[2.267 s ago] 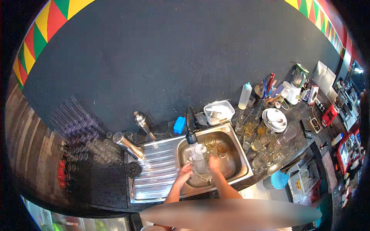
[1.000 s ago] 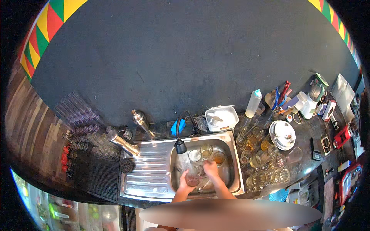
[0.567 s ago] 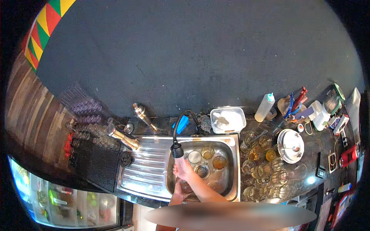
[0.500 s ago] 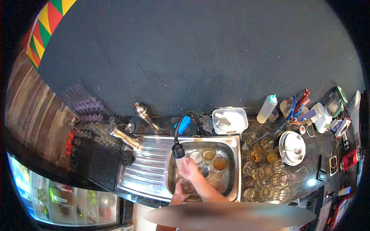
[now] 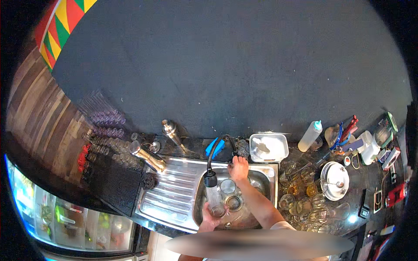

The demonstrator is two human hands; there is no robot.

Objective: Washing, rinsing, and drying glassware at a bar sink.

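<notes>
My left hand [image 5: 208, 216] is closed around a clear drinking glass [image 5: 218, 211] low in the steel sink [image 5: 273, 191]. Water [image 5: 212, 194] runs down toward it from the black flexible tap [image 5: 210, 178]. At the sink's back edge, my right hand [image 5: 239, 168] has its fingers curled on the tap's handle [image 5: 235, 157]. Another glass [image 5: 227, 186] stands in the basin behind the drain [image 5: 234, 202]. My right forearm hides part of the basin's right side.
The ribbed drainboard [image 5: 174, 191] lies left, with metal shakers [image 5: 148, 156] behind it. Many used glasses [image 5: 300, 206] crowd the right counter beside a stack of white plates [image 5: 334, 180]. A blue brush [image 5: 214, 148] and a white tub [image 5: 269, 148] stand behind the sink.
My right hand has left the glass area under the tap and reached back to the tap's handle. My left hand still holds the glass. The view has shifted slightly.
</notes>
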